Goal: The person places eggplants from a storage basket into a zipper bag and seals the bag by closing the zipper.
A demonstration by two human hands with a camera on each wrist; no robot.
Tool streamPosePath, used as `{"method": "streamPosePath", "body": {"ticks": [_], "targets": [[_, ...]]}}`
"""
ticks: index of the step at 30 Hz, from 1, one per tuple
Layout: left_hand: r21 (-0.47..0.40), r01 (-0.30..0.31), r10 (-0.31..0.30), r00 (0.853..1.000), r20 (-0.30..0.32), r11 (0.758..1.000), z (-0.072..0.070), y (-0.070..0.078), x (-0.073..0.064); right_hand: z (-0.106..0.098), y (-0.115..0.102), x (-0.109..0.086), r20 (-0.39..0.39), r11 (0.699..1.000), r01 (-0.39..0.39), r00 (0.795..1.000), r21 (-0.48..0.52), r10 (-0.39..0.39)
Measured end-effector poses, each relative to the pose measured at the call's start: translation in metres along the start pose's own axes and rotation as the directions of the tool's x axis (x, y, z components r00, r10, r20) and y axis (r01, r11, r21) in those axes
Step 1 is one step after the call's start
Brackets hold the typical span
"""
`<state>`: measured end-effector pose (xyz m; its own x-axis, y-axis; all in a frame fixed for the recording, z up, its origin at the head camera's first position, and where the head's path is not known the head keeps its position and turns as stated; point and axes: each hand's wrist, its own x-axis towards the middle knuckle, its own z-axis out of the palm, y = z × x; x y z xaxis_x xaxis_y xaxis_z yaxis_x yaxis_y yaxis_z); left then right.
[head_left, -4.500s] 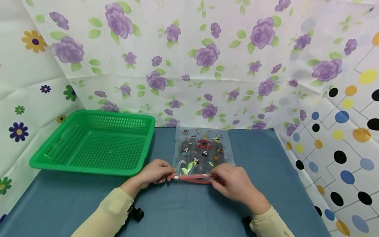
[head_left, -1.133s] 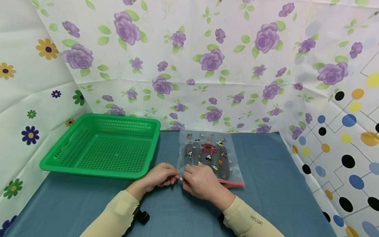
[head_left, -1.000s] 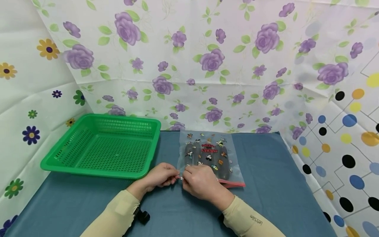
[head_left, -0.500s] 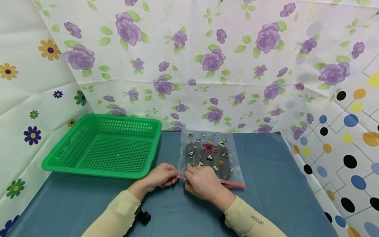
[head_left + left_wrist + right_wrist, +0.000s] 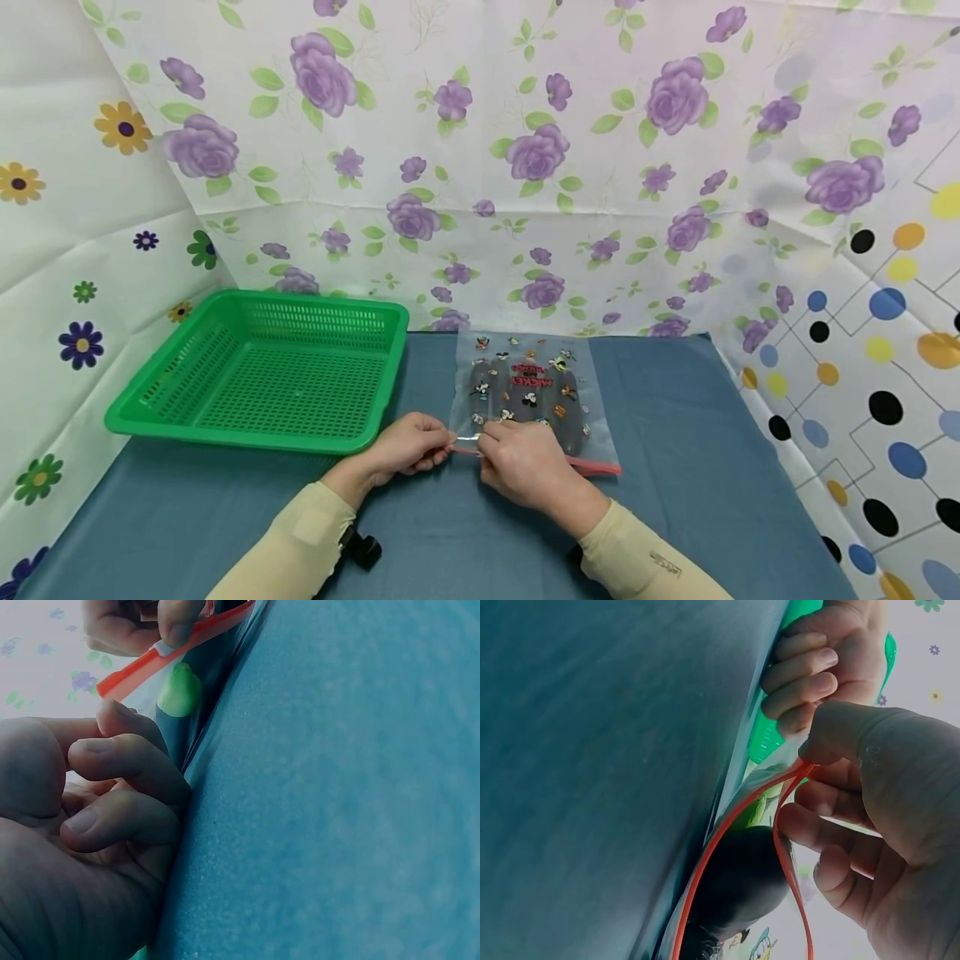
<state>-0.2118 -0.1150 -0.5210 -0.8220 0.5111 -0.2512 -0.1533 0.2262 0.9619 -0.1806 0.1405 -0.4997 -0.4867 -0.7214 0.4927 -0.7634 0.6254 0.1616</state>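
Observation:
A clear zip bag printed with small cartoon figures lies flat on the blue cloth, its red zip strip facing me. Dark, smooth, elongated things are inside, one beside a bright green piece. My left hand pinches the bag's left corner between thumb and index finger, the other fingers curled. Close to its right, my right hand pinches the strip at the white slider, seen in the left wrist view. In the right wrist view the strip's two edges stand apart beyond that pinch.
A green perforated plastic basket stands left of the bag, near my left wrist. Blue cloth covers the table. Floral and dotted sheets hang behind and at both sides.
Over the earlier frames my right hand has gone from the strip's right part to its left end. In the last half second it has shifted slightly right along the strip. My left hand stays at the corner.

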Motion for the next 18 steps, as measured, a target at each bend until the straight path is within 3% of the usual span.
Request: {"method": "streamPosePath", "body": {"ticks": [18], "targets": [[-0.024,-0.009,0.008,1.0,-0.022,1.0,-0.001,-0.002,-0.001,-0.005,0.006,-0.012,0.004,1.0,-0.01,1.0,-0.004,0.01]]}}
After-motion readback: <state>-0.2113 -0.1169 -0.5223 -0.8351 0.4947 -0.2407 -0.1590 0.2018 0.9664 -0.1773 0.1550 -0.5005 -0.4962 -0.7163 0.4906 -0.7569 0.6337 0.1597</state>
